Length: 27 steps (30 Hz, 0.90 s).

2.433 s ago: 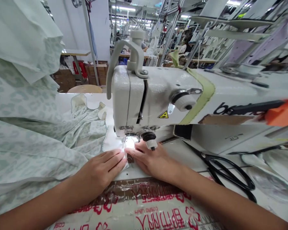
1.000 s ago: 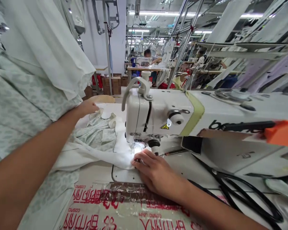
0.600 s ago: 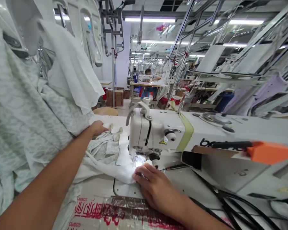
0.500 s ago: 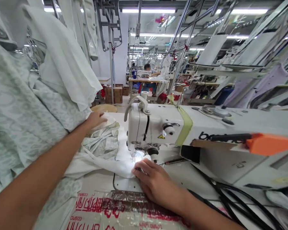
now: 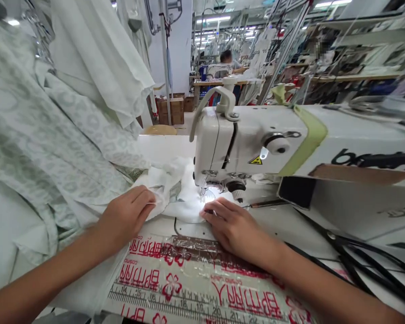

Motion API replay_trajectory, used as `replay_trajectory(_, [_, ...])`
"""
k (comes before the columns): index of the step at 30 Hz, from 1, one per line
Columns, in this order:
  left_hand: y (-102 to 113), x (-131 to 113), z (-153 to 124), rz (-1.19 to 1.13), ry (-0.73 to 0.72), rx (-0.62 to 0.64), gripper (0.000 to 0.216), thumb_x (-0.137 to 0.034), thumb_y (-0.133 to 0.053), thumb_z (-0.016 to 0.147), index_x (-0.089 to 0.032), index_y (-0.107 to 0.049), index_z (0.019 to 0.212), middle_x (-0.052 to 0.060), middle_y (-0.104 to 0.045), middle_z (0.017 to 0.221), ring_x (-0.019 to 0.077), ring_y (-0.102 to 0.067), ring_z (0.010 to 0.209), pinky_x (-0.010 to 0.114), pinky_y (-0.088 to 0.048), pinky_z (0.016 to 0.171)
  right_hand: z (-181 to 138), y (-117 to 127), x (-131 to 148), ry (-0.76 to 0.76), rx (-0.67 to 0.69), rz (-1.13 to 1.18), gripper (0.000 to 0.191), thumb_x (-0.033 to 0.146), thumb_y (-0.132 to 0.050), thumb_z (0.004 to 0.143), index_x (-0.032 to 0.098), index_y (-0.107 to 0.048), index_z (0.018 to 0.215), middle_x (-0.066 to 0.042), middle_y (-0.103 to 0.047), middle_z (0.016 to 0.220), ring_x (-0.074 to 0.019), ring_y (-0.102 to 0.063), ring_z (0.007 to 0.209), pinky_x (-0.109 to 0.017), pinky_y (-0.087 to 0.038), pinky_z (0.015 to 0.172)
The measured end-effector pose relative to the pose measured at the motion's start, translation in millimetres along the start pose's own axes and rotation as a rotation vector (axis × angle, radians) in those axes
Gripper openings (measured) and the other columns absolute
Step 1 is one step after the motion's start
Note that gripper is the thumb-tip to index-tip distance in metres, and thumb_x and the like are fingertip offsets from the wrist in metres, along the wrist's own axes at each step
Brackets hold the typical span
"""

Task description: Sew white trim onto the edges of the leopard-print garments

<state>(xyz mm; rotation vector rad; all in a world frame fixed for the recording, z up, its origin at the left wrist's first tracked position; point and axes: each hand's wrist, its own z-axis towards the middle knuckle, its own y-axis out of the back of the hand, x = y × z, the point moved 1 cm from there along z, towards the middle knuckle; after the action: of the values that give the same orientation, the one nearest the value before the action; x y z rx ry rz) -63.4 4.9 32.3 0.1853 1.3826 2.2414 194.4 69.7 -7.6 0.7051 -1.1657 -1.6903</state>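
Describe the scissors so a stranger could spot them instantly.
Find the white sewing machine. Right of the person's right hand, on the table, lie the scissors, with black looped handles, bigger than the thin dark tool by the machine's foot.

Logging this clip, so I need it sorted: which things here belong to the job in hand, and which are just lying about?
In use: left hand, right hand, white fabric, sewing machine.

Just lying about: black-handled scissors, printed ruler strip, pale patterned cloth, cardboard boxes.
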Motion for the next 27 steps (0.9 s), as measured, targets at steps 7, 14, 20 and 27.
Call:
replay_trajectory(7, [5, 9, 14, 0.417, -0.146, -0.193, 0.017, -0.015, -0.044, 0.092, -0.014, -0.061, 0.088, 0.004, -0.059, 0.073, 0.016, -0.055, 0.071, 0.03, -0.05, 0.067, 0, -1, 1, 0.026, -0.044, -0.007, 0.024, 0.008, -0.045, 0.084, 0.01, -0.062, 0.099, -0.013, -0.06, 0.096, -0.0228, -0.053, 0.089, -0.04, -0.052, 0.079])
replay_trajectory(14, [-25, -57, 23, 0.099, -0.39, -0.017, 0.032, -0.013, -0.043, 0.09, -0.001, -0.05, 0.12, 0.014, -0.062, 0.105, 0.0232, -0.055, 0.103, 0.038, -0.047, 0.094, 2, -1, 1, 0.036, -0.079, 0.006, 0.022, 0.006, -0.045, 0.084, 0.012, -0.062, 0.095, -0.011, -0.06, 0.097, -0.0215, -0.052, 0.086, -0.038, -0.052, 0.077])
replay_trajectory(20, [17, 15, 60, 0.052, 0.054, 0.216, 0.023, -0.008, -0.043, 0.087, -0.01, -0.065, 0.094, 0.009, -0.068, 0.096, 0.0195, -0.062, 0.089, 0.034, -0.049, 0.081, 1, 0, 0, 0.016, -0.04, 0.005, 0.024, 0.006, -0.045, 0.082, 0.01, -0.062, 0.099, -0.012, -0.06, 0.098, -0.0227, -0.052, 0.09, -0.041, -0.052, 0.08])
replay_trajectory(27, [-3, 27, 106, 0.052, -0.058, 0.421, 0.015, -0.02, -0.077, 0.061, -0.019, -0.07, 0.074, -0.001, -0.07, 0.071, 0.0156, -0.063, 0.071, 0.024, -0.047, 0.069, 0, 1, 3, 0.008, -0.056, 0.008, 0.026, 0.005, -0.047, 0.081, 0.012, -0.061, 0.101, -0.011, -0.06, 0.097, -0.0224, -0.053, 0.09, -0.039, -0.053, 0.08])
